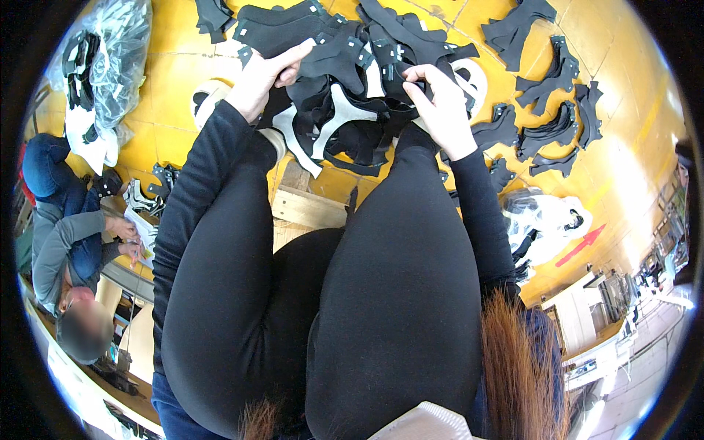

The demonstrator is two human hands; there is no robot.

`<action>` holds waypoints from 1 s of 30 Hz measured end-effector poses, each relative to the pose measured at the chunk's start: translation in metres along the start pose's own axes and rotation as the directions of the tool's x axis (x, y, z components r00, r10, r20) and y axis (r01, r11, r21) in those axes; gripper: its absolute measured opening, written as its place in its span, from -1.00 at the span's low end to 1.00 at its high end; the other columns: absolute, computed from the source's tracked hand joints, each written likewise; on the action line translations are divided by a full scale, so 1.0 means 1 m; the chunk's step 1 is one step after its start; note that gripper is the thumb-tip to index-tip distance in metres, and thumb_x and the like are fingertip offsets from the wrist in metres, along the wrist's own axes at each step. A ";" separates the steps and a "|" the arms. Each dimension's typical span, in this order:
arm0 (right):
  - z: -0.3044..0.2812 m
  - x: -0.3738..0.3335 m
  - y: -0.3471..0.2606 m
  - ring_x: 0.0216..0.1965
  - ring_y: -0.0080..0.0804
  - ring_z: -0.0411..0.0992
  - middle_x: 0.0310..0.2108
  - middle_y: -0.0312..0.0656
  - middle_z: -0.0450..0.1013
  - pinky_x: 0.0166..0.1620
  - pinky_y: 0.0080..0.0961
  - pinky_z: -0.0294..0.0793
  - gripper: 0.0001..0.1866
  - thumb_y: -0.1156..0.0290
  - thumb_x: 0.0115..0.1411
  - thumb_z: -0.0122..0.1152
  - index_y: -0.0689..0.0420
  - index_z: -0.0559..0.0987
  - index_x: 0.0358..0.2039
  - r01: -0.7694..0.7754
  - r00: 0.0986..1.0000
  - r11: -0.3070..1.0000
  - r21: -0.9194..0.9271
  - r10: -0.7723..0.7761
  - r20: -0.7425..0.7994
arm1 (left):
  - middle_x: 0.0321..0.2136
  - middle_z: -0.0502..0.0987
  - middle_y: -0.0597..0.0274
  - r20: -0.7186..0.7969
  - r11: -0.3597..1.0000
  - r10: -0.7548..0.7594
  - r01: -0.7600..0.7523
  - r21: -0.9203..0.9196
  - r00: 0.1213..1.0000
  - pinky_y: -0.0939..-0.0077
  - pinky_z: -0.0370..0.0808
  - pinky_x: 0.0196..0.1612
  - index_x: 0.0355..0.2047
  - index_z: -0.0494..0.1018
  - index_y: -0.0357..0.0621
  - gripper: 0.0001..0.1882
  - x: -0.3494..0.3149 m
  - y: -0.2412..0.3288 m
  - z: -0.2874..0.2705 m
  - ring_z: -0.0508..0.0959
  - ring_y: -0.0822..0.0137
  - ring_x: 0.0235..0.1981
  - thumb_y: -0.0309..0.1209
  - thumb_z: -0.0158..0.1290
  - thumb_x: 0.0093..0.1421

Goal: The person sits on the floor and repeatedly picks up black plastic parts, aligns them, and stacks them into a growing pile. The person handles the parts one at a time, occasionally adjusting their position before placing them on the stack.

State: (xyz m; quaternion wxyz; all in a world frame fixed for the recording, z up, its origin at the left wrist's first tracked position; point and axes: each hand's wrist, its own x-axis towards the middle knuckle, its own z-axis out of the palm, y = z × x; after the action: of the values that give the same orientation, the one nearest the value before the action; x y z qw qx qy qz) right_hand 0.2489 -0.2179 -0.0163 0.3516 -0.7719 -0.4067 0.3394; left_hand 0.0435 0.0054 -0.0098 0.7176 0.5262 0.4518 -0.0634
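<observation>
Between my feet lies a heap of black cut fabric pieces (337, 62), many curved or forked, with small white tags on them. Some show a pale side, such as a light grey forked piece (339, 121) in the middle. My left hand (268, 77) is over the heap's left side, fingers curled and pressed together; what they hold, if anything, is hidden. At the heap's right side my right hand (440, 106) is bent, thumb and forefinger closed at the edge of a black piece (396, 81).
More stacks of black pieces (546, 132) lie on the yellow floor to the right, near a clear plastic bag (543, 220). Another plastic bag (121, 66) stands at the far left. Below it sits another person (62, 235) handling pieces. A wooden stool (308, 209) shows between my legs.
</observation>
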 end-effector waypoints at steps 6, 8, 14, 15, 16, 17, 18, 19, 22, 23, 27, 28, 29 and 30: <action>-0.010 -0.003 -0.021 -0.32 -0.48 0.57 -0.28 -0.18 0.56 -0.23 -0.61 0.54 -0.84 0.62 0.20 0.21 0.26 0.50 -0.19 0.205 0.870 0.947 0.247 -0.060 -0.489 | -0.77 0.20 0.50 -0.046 0.991 -0.004 -0.002 -0.135 0.999 0.62 0.07 -0.57 -0.76 0.29 0.01 -0.53 0.004 -0.005 0.002 0.15 0.60 -0.73 -0.24 0.14 0.27; -0.030 -0.008 -0.018 -0.29 -0.63 0.47 -0.30 -0.24 0.49 -0.20 -0.67 0.49 -0.80 0.65 0.22 0.20 0.27 0.49 -0.13 0.079 0.809 0.943 0.323 0.129 -0.573 | -0.78 0.19 0.50 -0.048 0.990 -0.019 0.012 -0.144 0.999 0.63 0.07 -0.58 -0.74 0.28 0.02 -0.55 0.003 -0.005 0.002 0.15 0.59 -0.74 -0.27 0.12 0.28; -0.146 -0.002 0.067 -0.29 -0.40 0.56 -0.28 -0.19 0.54 -0.18 -0.58 0.51 -0.69 0.56 0.24 0.20 0.30 0.48 0.00 0.128 0.591 0.930 0.346 0.209 -0.779 | -0.77 0.21 0.49 -0.007 0.991 0.024 -0.024 -0.130 1.000 0.62 0.07 -0.58 -0.71 0.29 -0.02 -0.59 0.001 -0.003 0.000 0.17 0.58 -0.73 -0.32 0.09 0.30; -0.168 -0.007 0.088 -0.26 -0.42 0.54 -0.27 -0.17 0.54 -0.16 -0.57 0.51 -0.73 0.55 0.24 0.18 0.29 0.49 -0.03 0.132 0.537 0.912 0.389 0.264 -0.801 | -0.76 0.23 0.48 -0.028 0.989 -0.023 0.019 -0.145 0.999 0.62 0.07 -0.56 -0.71 0.30 -0.02 -0.58 0.000 -0.003 0.000 0.17 0.58 -0.72 -0.31 0.09 0.29; -0.191 -0.012 0.110 -0.22 -0.43 0.53 -0.26 -0.15 0.54 -0.14 -0.55 0.52 -0.76 0.54 0.25 0.17 0.28 0.51 -0.07 0.144 0.487 0.890 0.432 0.316 -0.814 | -0.76 0.23 0.48 -0.034 0.992 0.014 -0.018 -0.129 0.999 0.62 0.07 -0.56 -0.71 0.31 -0.02 -0.59 -0.001 -0.003 -0.001 0.16 0.58 -0.72 -0.30 0.11 0.29; -0.215 -0.020 0.133 -0.24 -0.40 0.52 -0.25 -0.16 0.53 -0.14 -0.53 0.52 -0.80 0.53 0.26 0.15 0.26 0.50 -0.10 0.181 0.504 0.843 0.506 0.362 -0.784 | -0.75 0.23 0.48 -0.036 0.992 0.000 -0.005 -0.126 0.999 0.62 0.07 -0.56 -0.71 0.31 -0.03 -0.59 -0.001 -0.003 0.000 0.16 0.58 -0.72 -0.29 0.11 0.28; -0.240 -0.028 0.156 -0.25 -0.38 0.52 -0.25 -0.16 0.52 -0.14 -0.51 0.51 -0.83 0.52 0.27 0.14 0.23 0.50 -0.13 0.214 0.526 0.795 0.568 0.396 -0.752 | -0.75 0.23 0.48 -0.023 0.991 -0.003 -0.001 -0.136 1.000 0.62 0.07 -0.57 -0.71 0.32 -0.03 -0.59 -0.001 -0.003 0.000 0.16 0.59 -0.72 -0.29 0.12 0.28; -0.267 -0.037 0.180 -0.23 -0.35 0.50 -0.22 -0.14 0.51 -0.14 -0.47 0.51 -0.85 0.51 0.29 0.12 0.20 0.48 -0.14 0.198 0.547 0.751 0.630 0.448 -0.707 | -0.75 0.23 0.48 -0.009 0.992 0.016 -0.017 -0.126 1.000 0.62 0.07 -0.57 -0.71 0.32 -0.02 -0.59 -0.002 -0.002 -0.001 0.16 0.59 -0.71 -0.28 0.12 0.27; -0.334 -0.069 0.257 -0.18 -0.28 0.45 -0.19 -0.08 0.46 -0.11 -0.34 0.46 -0.85 0.48 0.33 0.06 0.12 0.43 -0.10 0.173 0.554 0.580 0.796 0.611 -0.566 | -0.73 0.17 0.49 -0.011 0.999 -0.004 0.003 -0.044 1.000 0.62 0.06 -0.53 -0.69 0.25 -0.01 -0.56 -0.003 -0.001 0.001 0.13 0.56 -0.68 -0.23 0.04 0.33; -0.355 -0.078 0.286 -0.17 -0.26 0.43 -0.20 -0.07 0.45 -0.12 -0.30 0.45 -0.85 0.47 0.34 0.03 0.09 0.41 -0.08 0.216 0.518 0.521 0.826 0.656 -0.549 | -0.73 0.16 0.49 -0.023 0.999 -0.024 0.023 -0.031 0.999 0.62 0.06 -0.53 -0.69 0.25 -0.01 -0.56 -0.003 0.000 0.001 0.13 0.56 -0.68 -0.22 0.04 0.33; -0.423 -0.130 0.393 -0.18 -0.23 0.42 -0.21 -0.03 0.41 -0.08 -0.23 0.46 -0.86 0.44 0.40 -0.09 0.01 0.36 -0.06 0.287 0.609 0.185 0.940 0.722 -0.328 | -0.73 0.16 0.48 -0.022 0.997 -0.080 0.079 -0.013 0.997 0.62 0.08 -0.51 -0.69 0.25 -0.02 -0.55 -0.003 0.001 0.003 0.14 0.56 -0.67 -0.20 0.05 0.32; -0.432 -0.140 0.412 -0.17 -0.22 0.42 -0.20 -0.02 0.40 -0.07 -0.23 0.47 -0.86 0.43 0.41 -0.10 0.02 0.36 -0.05 0.305 0.568 0.151 0.940 0.763 -0.307 | -0.73 0.16 0.47 -0.008 0.997 -0.082 0.082 -0.014 0.997 0.62 0.08 -0.51 -0.69 0.24 -0.02 -0.55 -0.003 0.002 0.002 0.15 0.56 -0.67 -0.20 0.06 0.32; -0.436 -0.146 0.427 -0.16 -0.22 0.41 -0.17 -0.02 0.39 -0.05 -0.24 0.46 -0.83 0.43 0.40 -0.08 0.05 0.36 -0.03 0.335 0.550 0.153 0.930 0.769 -0.325 | -0.73 0.16 0.47 -0.014 0.997 -0.075 0.075 -0.001 0.997 0.62 0.08 -0.50 -0.70 0.24 -0.02 -0.54 -0.003 0.002 0.001 0.15 0.56 -0.66 -0.20 0.06 0.32; -0.438 -0.151 0.436 -0.14 -0.21 0.41 -0.14 -0.02 0.37 -0.03 -0.24 0.46 -0.81 0.44 0.39 -0.06 0.07 0.36 0.00 0.369 0.458 0.207 0.906 0.808 -0.371 | -0.73 0.16 0.47 -0.012 0.998 -0.064 0.065 0.011 0.998 0.61 0.08 -0.50 -0.70 0.24 -0.02 -0.54 -0.003 0.002 0.000 0.15 0.56 -0.66 -0.20 0.05 0.32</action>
State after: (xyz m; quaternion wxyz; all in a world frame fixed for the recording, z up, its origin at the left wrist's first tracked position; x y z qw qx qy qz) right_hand 0.7069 -0.6498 -0.1084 0.8148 -0.4938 0.2707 0.1375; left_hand 0.0428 0.0045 -0.0062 0.7094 0.5159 0.4724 -0.0861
